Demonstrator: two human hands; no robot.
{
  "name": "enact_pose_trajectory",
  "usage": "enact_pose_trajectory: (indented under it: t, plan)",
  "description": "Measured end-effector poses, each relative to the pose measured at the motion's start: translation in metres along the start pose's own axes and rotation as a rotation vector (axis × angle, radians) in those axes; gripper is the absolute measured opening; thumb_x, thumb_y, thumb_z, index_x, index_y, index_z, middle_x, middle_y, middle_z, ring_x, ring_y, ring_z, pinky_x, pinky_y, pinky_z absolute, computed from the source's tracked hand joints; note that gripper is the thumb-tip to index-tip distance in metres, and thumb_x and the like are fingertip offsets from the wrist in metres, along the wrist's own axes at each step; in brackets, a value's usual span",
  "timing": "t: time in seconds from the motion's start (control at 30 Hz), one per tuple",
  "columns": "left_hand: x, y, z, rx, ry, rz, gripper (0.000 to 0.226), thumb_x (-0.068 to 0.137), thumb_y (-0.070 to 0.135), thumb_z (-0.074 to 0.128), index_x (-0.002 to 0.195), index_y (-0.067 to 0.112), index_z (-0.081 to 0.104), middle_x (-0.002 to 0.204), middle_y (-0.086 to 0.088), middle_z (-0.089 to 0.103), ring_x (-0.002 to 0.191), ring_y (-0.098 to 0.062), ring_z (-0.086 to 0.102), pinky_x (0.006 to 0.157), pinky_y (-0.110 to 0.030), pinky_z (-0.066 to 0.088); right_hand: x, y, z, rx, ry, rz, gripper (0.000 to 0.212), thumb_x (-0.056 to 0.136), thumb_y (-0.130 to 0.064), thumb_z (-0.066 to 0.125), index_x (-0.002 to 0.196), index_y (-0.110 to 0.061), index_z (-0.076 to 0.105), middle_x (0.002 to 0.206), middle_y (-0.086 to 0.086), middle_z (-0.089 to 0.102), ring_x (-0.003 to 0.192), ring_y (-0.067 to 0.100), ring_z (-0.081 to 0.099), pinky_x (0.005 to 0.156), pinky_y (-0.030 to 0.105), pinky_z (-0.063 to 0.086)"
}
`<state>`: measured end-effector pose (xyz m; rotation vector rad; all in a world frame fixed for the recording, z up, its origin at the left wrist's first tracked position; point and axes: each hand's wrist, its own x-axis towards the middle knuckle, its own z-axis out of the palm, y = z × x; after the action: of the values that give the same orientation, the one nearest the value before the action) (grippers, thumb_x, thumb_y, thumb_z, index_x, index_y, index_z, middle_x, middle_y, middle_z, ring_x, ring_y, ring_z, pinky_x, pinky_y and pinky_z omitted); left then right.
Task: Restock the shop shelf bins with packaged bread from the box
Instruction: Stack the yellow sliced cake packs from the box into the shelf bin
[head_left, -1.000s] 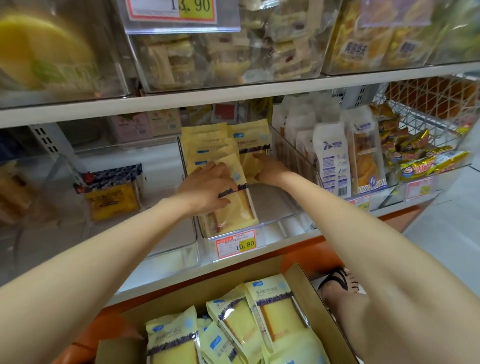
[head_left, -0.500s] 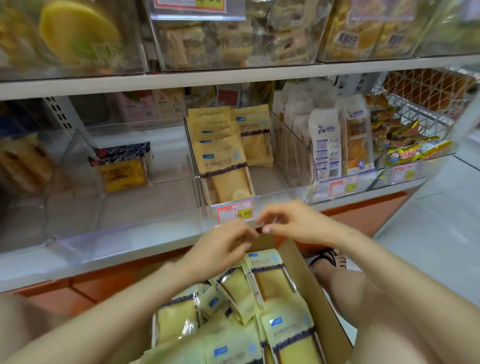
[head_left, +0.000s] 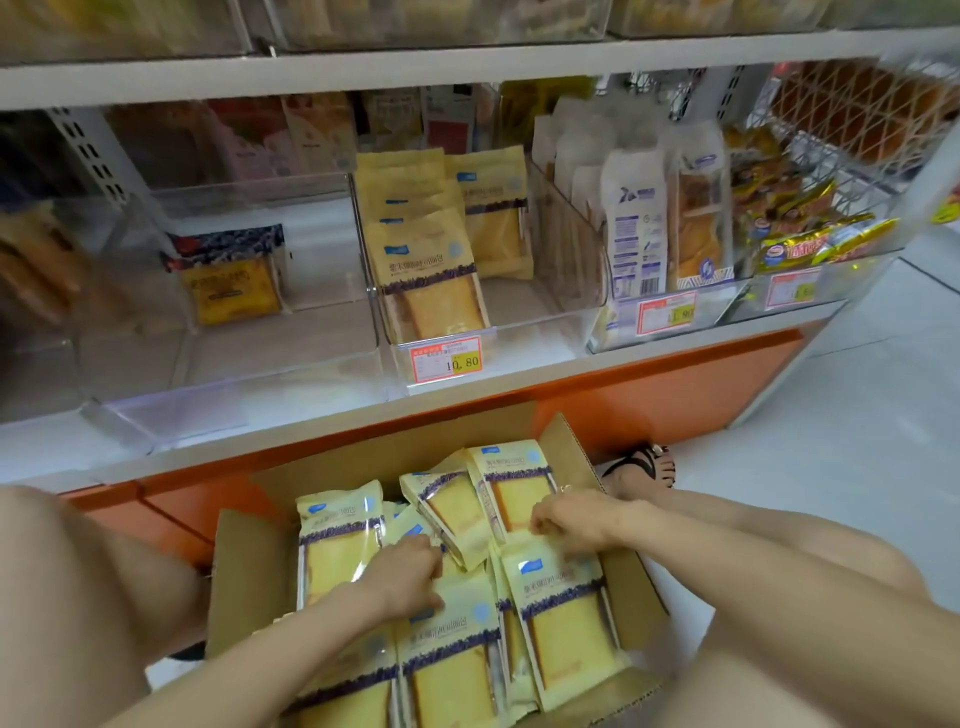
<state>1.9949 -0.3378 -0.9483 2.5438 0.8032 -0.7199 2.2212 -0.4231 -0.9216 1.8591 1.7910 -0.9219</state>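
An open cardboard box (head_left: 249, 571) on the floor holds several yellow bread packs (head_left: 337, 535) with purple bands. My left hand (head_left: 402, 571) is down in the box's middle, fingers curled in between packs with the tips hidden. My right hand (head_left: 571, 519) is curled over the top edge of the right-hand pack (head_left: 563, 613). On the shelf above, a clear bin (head_left: 524, 332) holds a row of the same packs (head_left: 431, 280) standing on its left side and one more (head_left: 493, 218) at the back right.
A red price tag (head_left: 447, 361) marks that bin. The clear bin to its left holds one dark-topped pack (head_left: 228, 275). White-wrapped packs (head_left: 636, 228) and gold snacks (head_left: 810, 234) fill the bins to the right. My sandalled foot (head_left: 644, 465) is beside the box.
Both hands left the packs in the shelf bin, drew back over the shelf edge and dropped into the box. The view tilted down.
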Motion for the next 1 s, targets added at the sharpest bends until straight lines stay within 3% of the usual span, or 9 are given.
enact_pose_trajectory:
  t: [0.17, 0.23, 0.33, 0.43, 0.5, 0.57, 0.73, 0.87, 1.0]
  plan:
    - [-0.008, -0.003, 0.006, 0.022, -0.07, -0.043, 0.032, 0.085, 0.039, 0.063, 0.1, 0.012, 0.056, 0.108, -0.004, 0.053, 0.1, -0.02, 0.05, 0.076, -0.028, 0.04, 0.003, -0.003, 0.007, -0.109, 0.004, -0.033, 0.044, 0.081, -0.027, 0.069, 0.122, -0.015, 0.06, 0.111, 0.006, 0.061, 0.109, 0.025, 0.05, 0.089, 0.038, 0.046]
    - [-0.01, -0.001, 0.005, -0.01, -0.028, -0.014, 0.024, 0.085, 0.035, 0.063, 0.078, 0.019, 0.046, 0.085, 0.003, 0.048, 0.084, -0.017, 0.044, 0.06, -0.022, 0.032, 0.004, -0.003, 0.009, -0.055, -0.005, -0.059, 0.018, 0.081, -0.026, 0.07, 0.094, -0.017, 0.062, 0.086, 0.0, 0.056, 0.091, 0.022, 0.049, 0.071, 0.032, 0.042]
    - [-0.013, 0.003, 0.002, -0.105, 0.06, 0.023, 0.038, 0.086, 0.031, 0.06, 0.065, 0.027, 0.029, 0.068, 0.011, 0.037, 0.073, -0.014, 0.04, 0.052, -0.02, 0.025, -0.002, -0.001, 0.007, 0.137, -0.041, -0.088, 0.029, 0.085, -0.021, 0.066, 0.07, -0.021, 0.042, 0.072, -0.004, 0.04, 0.069, 0.015, 0.038, 0.057, 0.028, 0.028]
    - [-0.014, 0.003, -0.01, -0.322, 0.215, -0.008, 0.033, 0.083, 0.03, 0.066, 0.065, 0.029, 0.038, 0.068, 0.013, 0.045, 0.067, -0.007, 0.044, 0.055, -0.019, 0.031, -0.015, 0.004, -0.006, 0.265, -0.008, -0.09, 0.029, 0.088, -0.021, 0.063, 0.069, -0.022, 0.041, 0.072, -0.006, 0.042, 0.062, 0.009, 0.038, 0.056, 0.024, 0.029]
    - [-0.016, 0.0, -0.02, -0.536, 0.317, -0.08, 0.026, 0.079, 0.029, 0.072, 0.067, 0.03, 0.049, 0.072, 0.013, 0.056, 0.069, -0.005, 0.053, 0.06, -0.019, 0.038, -0.019, 0.009, -0.017, 0.348, 0.066, -0.074, 0.016, 0.088, -0.026, 0.063, 0.081, -0.015, 0.053, 0.082, 0.001, 0.056, 0.073, 0.016, 0.053, 0.064, 0.027, 0.039]
    - [-0.018, -0.002, -0.029, -0.824, 0.393, -0.185, 0.018, 0.075, 0.023, 0.078, 0.071, 0.022, 0.06, 0.073, 0.003, 0.066, 0.064, -0.011, 0.061, 0.059, -0.023, 0.046, -0.02, 0.015, -0.024, 0.41, 0.18, -0.057, 0.024, 0.085, -0.03, 0.067, 0.086, -0.009, 0.058, 0.085, 0.008, 0.059, 0.077, 0.024, 0.055, 0.067, 0.033, 0.04]
    - [-0.02, -0.005, -0.032, -1.405, 0.376, -0.337, 0.023, 0.072, 0.008, 0.078, 0.091, 0.002, 0.065, 0.081, -0.011, 0.07, 0.07, -0.018, 0.065, 0.053, -0.018, 0.049, -0.018, 0.015, -0.032, 0.441, 0.357, -0.03, 0.029, 0.079, -0.027, 0.071, 0.065, -0.023, 0.047, 0.066, -0.009, 0.046, 0.066, 0.011, 0.042, 0.059, 0.029, 0.03]
    - [-0.02, -0.004, -0.028, -1.487, 0.364, -0.375, 0.019, 0.076, 0.008, 0.074, 0.092, 0.004, 0.065, 0.086, -0.013, 0.071, 0.077, -0.023, 0.066, 0.065, -0.029, 0.052, -0.02, 0.013, -0.032, 0.469, 0.358, -0.065, 0.03, 0.079, -0.025, 0.073, 0.064, -0.023, 0.047, 0.07, -0.005, 0.049, 0.068, 0.013, 0.044, 0.063, 0.03, 0.032]
    - [-0.029, -0.001, -0.043, -1.383, 0.47, -0.232, 0.013, 0.08, 0.009, 0.071, 0.083, 0.005, 0.059, 0.083, -0.016, 0.066, 0.073, -0.023, 0.061, 0.059, -0.026, 0.046, -0.032, 0.013, -0.042, 0.584, 0.437, -0.084, 0.027, 0.073, -0.026, 0.078, 0.062, -0.027, 0.054, 0.073, -0.007, 0.056, 0.074, 0.013, 0.049, 0.067, 0.031, 0.036]
